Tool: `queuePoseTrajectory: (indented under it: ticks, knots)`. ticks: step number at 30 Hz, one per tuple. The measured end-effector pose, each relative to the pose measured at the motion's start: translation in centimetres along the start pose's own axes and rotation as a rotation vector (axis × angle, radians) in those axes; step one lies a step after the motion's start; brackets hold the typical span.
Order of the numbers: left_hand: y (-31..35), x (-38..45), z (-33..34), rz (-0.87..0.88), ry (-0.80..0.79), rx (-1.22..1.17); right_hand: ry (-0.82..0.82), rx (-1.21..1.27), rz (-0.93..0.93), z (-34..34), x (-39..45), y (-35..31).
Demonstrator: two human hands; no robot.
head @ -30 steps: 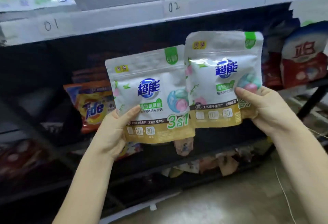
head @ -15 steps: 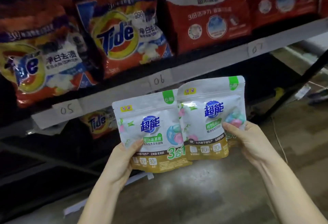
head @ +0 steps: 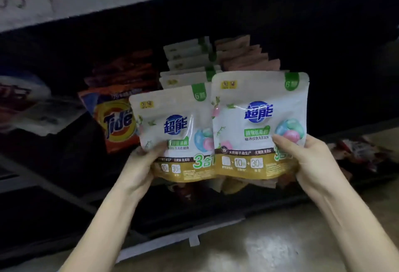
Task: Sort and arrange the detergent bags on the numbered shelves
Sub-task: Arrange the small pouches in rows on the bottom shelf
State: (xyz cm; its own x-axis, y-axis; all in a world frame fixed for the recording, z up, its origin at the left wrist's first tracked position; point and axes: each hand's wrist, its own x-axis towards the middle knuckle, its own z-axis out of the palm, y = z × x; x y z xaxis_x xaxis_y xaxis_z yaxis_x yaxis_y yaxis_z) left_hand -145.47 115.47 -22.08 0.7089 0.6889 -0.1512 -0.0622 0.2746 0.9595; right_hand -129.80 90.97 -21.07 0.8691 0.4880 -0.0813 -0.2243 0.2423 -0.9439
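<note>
**Mia:** Pouches were in both hands. The left hand [head: 142, 163] held one white laundry-bead pouch [head: 172, 133] by its bottom left corner. The right hand [head: 311, 159] held a second matching pouch [head: 259, 125] by its bottom right corner.

**Ben:** Were the hands closed on them?

**Mia:** Yes. Each thumb pressed on the front and the other fingers were hidden behind, so each grip pinched its pouch. The right pouch lay a little over the edge of the left one.

**Ben:** Where were they?

**Mia:** Up in the air, in front of the low dark shelf [head: 216, 202]. Right behind them stood a row of the same white pouches [head: 185, 64]. An orange Tide bag [head: 116, 120] stood to the left of that row.

**Ben:** Did the pouches look heavy?

**Mia:** I think they were light. One hand held each one up by a corner and it did not droop. The skin was shiny, so it could slip. It looked soft too, with squishy beads inside.

**Ben:** So where should you hold one?

**Mia:** I would hold the flat gold band at the bottom, or the flat top strip. I would not squeeze the puffy middle, because the beads might pop.
</note>
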Motion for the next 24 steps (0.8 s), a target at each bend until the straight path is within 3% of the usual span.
queuePoseTrajectory:
  ticks: [4, 9, 16, 24]
  knots:
    - [-1.9, 5.1, -1.3, 0.209, 0.024, 0.005, 0.014, 0.041, -0.134, 0.9, 1.3, 3.5]
    - [-4.3, 10.1, -0.7, 0.206, 0.043, 0.005, 0.017, 0.066, -0.239, 1.8, 1.2, 6.6]
    - [-5.2, 12.9, 1.5, 0.155, 0.012, 0.125, 0.021, 0.02, -0.211, 4.7, 1.7, 9.1]
    - [-5.8, 14.4, 2.7, 0.102, 0.036, -0.065, 0.008, -0.088, -0.231, 8.2, 4.3, 10.7]
